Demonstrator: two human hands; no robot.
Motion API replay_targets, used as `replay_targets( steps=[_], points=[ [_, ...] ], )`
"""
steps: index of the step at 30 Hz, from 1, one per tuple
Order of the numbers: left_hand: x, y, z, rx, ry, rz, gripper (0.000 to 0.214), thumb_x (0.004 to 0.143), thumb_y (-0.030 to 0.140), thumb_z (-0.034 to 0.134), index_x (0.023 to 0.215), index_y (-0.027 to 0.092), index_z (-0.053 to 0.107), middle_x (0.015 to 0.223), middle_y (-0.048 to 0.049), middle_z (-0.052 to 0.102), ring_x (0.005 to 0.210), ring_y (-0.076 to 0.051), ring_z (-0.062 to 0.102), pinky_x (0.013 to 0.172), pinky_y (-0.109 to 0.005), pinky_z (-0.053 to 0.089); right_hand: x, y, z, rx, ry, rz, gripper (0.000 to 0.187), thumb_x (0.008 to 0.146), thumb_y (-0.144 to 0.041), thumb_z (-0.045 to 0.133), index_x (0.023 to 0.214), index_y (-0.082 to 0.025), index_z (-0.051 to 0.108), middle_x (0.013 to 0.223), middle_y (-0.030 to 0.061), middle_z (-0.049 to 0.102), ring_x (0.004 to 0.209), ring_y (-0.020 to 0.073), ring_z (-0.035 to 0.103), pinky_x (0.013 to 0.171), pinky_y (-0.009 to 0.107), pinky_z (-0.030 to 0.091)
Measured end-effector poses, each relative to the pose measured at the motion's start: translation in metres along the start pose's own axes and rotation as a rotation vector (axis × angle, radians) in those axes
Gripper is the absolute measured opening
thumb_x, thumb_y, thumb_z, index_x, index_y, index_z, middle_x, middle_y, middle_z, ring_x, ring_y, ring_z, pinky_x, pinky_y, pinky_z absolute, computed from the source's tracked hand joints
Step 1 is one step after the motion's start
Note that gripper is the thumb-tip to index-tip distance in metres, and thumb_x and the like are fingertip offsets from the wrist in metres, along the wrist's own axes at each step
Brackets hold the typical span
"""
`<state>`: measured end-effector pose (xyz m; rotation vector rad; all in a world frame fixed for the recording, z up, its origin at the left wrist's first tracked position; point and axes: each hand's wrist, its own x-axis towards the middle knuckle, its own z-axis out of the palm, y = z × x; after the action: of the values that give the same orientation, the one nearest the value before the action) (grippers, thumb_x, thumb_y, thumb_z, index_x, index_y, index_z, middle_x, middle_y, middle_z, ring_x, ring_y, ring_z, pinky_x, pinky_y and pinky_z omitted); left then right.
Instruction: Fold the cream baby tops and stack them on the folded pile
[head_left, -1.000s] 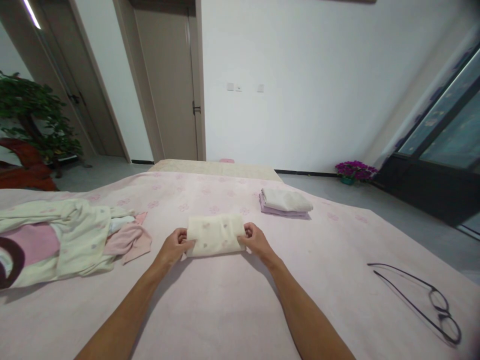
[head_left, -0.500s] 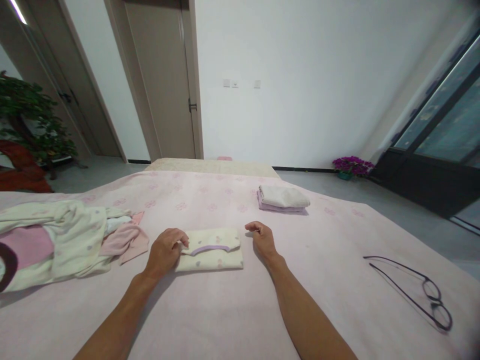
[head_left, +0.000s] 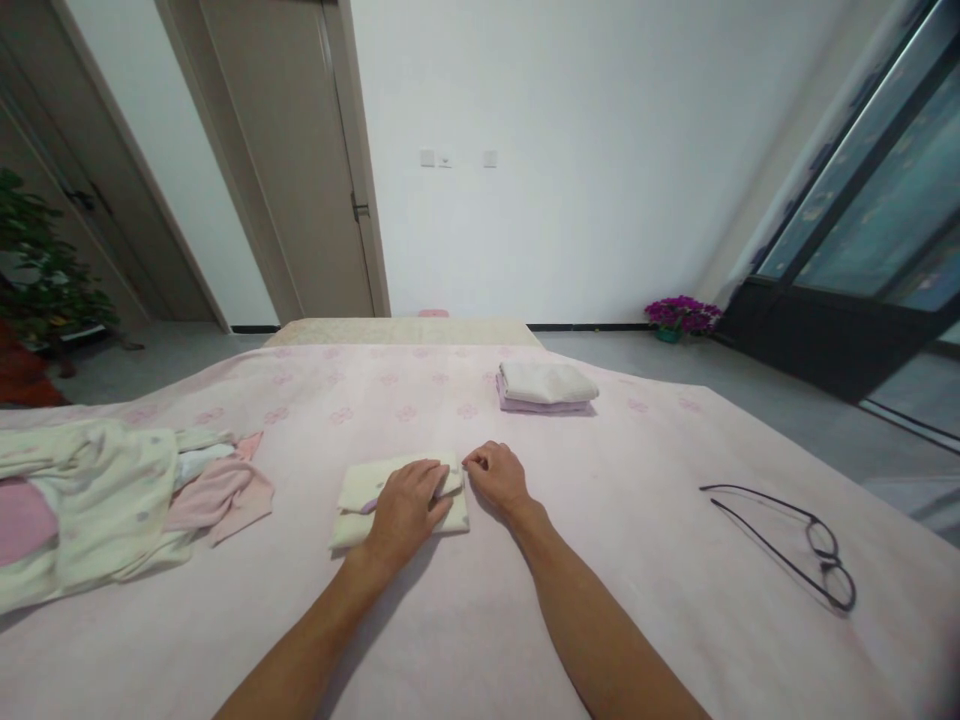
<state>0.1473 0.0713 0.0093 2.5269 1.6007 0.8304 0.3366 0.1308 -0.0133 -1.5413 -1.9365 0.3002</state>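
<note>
A small cream garment [head_left: 352, 500], folded into a flat rectangle with faint spots and a bit of lilac trim, lies in front of me on the pink flowered cloth [head_left: 450, 640]. My left hand [head_left: 409, 508] rests palm down across its middle and right half, fingers stretched out, hiding most of the trim. At its upper right corner is my right hand [head_left: 499, 478], fingers curled and pinched together at the garment's edge.
Loose clothes [head_left: 112, 510] in cream and pink lie heaped on the left. A folded stack [head_left: 547, 388], white over lilac, sits behind my right hand. Dark-framed glasses [head_left: 795, 545] lie open on the right. Beyond the table's far edge are a door [head_left: 292, 150] and purple flowers [head_left: 682, 315].
My left hand has moved right, from the garment's left edge onto its top. My right hand has closed its fingers and come to the right corner. The view has shifted slightly right.
</note>
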Motion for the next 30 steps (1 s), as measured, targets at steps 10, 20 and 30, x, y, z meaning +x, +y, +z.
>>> replay_targets(
  steps=[10, 20, 30],
  points=[
    [0.01, 0.004, 0.001, -0.153, 0.055, -0.299, 0.027, 0.096, 0.031, 0.046, 0.106, 0.022, 0.07, 0.108, -0.0058, 0.073, 0.098, -0.023, 0.066, 0.084, -0.033, 0.047, -0.002, -0.014, -0.002, 0.001, -0.001, 0.074, 0.019, 0.082, -0.038, 0.062, 0.077, -0.026, 0.076, 0.086, 0.0011, 0.072, 0.087, 0.0168, 0.059, 0.079, 0.027, 0.037],
    [0.002, -0.002, 0.01, -0.348, 0.155, -0.166, 0.03, 0.097, 0.034, 0.044, 0.112, 0.021, 0.067, 0.116, -0.0076, 0.07, 0.11, -0.022, 0.062, 0.099, -0.037, 0.046, 0.0, -0.017, 0.002, 0.018, -0.058, 0.04, 0.014, 0.081, -0.034, 0.064, 0.081, -0.027, 0.076, 0.089, 0.0001, 0.073, 0.086, 0.0161, 0.059, 0.077, 0.026, 0.036],
    [-0.014, 0.002, 0.016, -0.058, 0.006, 0.076, 0.035, 0.093, 0.022, 0.052, 0.126, 0.022, 0.063, 0.134, -0.0104, 0.062, 0.122, -0.026, 0.056, 0.104, -0.048, 0.044, -0.005, -0.019, 0.01, 0.038, 0.109, -0.019, 0.023, 0.088, -0.023, 0.056, 0.106, -0.024, 0.069, 0.1, 0.0046, 0.068, 0.094, 0.0192, 0.057, 0.088, 0.031, 0.038]
  ],
)
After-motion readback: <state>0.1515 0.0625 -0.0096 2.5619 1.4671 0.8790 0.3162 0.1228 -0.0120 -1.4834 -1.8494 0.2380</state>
